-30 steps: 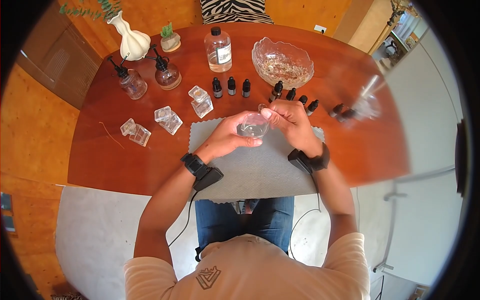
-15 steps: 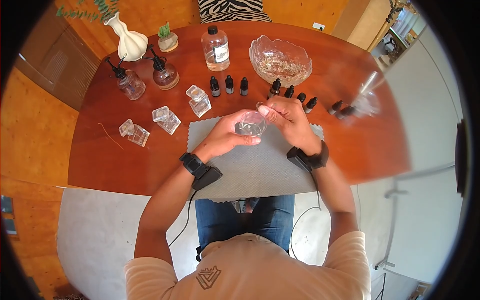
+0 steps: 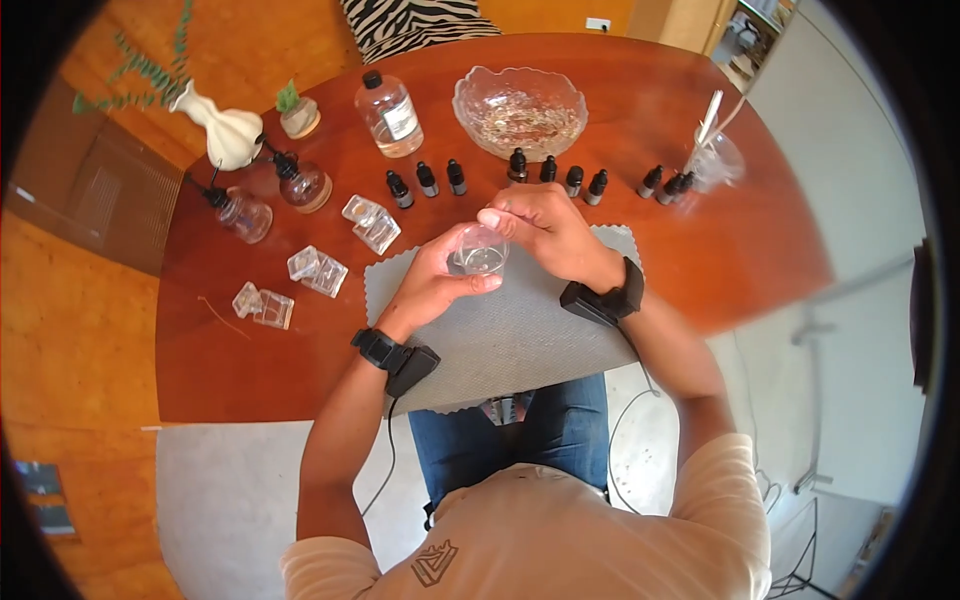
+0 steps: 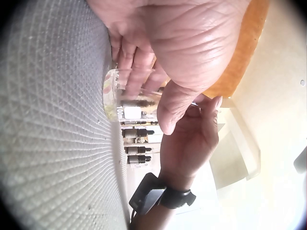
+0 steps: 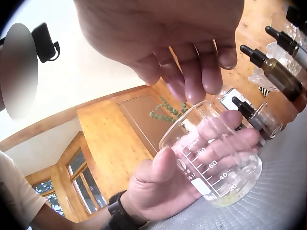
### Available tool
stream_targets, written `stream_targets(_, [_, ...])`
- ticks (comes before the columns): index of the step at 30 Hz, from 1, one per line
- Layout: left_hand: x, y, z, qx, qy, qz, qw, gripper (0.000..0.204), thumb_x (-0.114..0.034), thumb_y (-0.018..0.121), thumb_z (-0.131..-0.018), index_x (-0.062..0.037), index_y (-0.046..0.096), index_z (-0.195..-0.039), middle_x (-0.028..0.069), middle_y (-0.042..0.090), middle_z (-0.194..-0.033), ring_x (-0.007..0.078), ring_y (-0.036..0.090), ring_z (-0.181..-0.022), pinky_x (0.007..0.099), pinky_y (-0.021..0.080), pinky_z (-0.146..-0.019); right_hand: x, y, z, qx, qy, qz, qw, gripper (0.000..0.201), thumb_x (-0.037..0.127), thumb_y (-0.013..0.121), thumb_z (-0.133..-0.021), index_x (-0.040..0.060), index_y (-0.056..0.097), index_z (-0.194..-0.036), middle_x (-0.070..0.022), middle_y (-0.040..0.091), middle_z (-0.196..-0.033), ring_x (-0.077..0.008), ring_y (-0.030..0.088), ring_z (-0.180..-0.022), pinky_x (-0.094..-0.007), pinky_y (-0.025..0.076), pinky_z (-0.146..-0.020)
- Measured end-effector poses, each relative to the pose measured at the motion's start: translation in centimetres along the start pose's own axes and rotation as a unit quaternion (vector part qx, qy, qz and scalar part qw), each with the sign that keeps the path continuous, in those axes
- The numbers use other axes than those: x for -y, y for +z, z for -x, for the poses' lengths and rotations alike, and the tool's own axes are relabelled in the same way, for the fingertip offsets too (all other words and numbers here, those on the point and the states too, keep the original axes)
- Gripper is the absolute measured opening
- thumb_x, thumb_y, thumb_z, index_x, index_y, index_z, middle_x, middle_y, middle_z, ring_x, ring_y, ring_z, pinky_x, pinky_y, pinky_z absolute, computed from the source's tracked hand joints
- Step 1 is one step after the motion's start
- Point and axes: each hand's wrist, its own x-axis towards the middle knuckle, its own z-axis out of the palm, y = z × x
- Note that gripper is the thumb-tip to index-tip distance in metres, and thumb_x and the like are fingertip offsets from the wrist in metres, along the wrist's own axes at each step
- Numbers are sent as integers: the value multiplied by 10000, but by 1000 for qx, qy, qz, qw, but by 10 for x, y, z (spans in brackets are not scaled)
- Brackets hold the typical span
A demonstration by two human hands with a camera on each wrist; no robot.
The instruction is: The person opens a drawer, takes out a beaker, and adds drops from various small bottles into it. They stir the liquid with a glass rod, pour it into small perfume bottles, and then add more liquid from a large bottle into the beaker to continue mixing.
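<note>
A clear glass beaker [image 5: 218, 175] with white volume marks stands low over the grey mat [image 3: 470, 340], a little liquid at its bottom. My left hand [image 3: 440, 275] holds it from the side, thumb at the front and fingers round the far wall, as the right wrist view shows. Over the beaker's mouth is my right hand [image 3: 550, 232], thumb and fingertips together, pinching a thin clear rod [image 5: 229, 139] that slants down into the glass. The rod's top is mostly hidden by the fingers.
Small black-capped dropper bottles [image 3: 427, 179] line up beyond the mat. Square glass bottles [image 3: 318, 272] stand to the left, near amber-tinted spray bottles [image 3: 245, 215]. Farther back are a large labelled bottle [image 3: 390, 118], a glass bowl [image 3: 520, 115] and a white vase [image 3: 225, 135].
The head view has tilted and shifted. My right fingers now cover the clear piece that showed above the beaker's rim; the left hand keeps its hold on the beaker.
</note>
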Motion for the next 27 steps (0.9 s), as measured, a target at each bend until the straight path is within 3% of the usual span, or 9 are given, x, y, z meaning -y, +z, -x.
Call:
stream_targets(3, [-5,3,1,-7,0,-13,1000,626,-208,871,-814,-14,597,-1342,72,676,-1249,169,612,-1193,340,470,-1044,7,-9,1,35,-7,-2,999,386,258,634,-1044,-55,622,-818,-124,543,-701,-221,481,-614,-379,404,-586])
stream_targets(6, [-4,4,-1,-7,6,-28,1000,611,-207,865,-818,-16,600,-1335,75,672,-1246,171,612,-1182,343,471,-1038,3,-4,0,-3,-40,-7,999,395,269,627,-1047,-53,628,-820,-140,552,-706,-246,510,-624,-396,414,-598])
stream_targets(12, [-3,5,-1,-11,-11,-24,1000,580,-191,858,-816,-20,610,-1312,76,674,-1225,168,614,-1161,329,483,-1012,-3,-7,3,30,7,-10,999,420,304,627,-1045,-54,637,-824,-143,571,-709,-248,528,-636,-397,419,-602])
stream_targets(27, [-8,12,-1,-13,-14,-5,1000,573,-194,850,-816,-7,612,-1302,70,674,-1208,161,616,-1149,319,475,-1013,-9,-13,0,85,32,-78,993,426,301,630,-1045,-45,609,-797,-113,554,-681,-209,513,-639,-375,427,-626])
